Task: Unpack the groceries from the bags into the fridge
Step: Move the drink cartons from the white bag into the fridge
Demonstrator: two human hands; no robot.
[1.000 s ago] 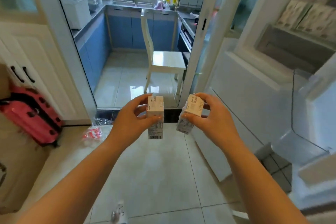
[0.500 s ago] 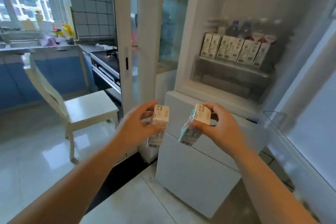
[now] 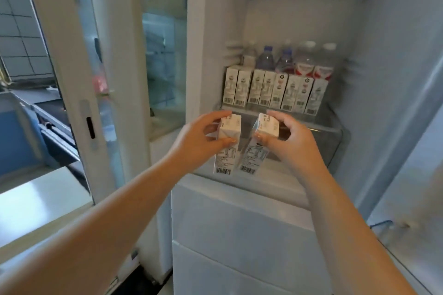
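Now two hands each hold a small drink carton up in front of an open fridge.

Left hand [image 3: 196, 141], at 9 o'clock of centre, has thumb and fingers clamped round the top of an upright white carton [image 3: 226, 148]. Right hand [image 3: 291, 143], at 3 o'clock of it, pinches the top of a second carton [image 3: 257, 148], tilted with its base toward the first; the two are just apart. Behind them at 12 o'clock, the fridge shelf [image 3: 326, 124] carries a row of cartons [image 3: 273, 92], with water bottles [image 3: 285, 61] standing behind.
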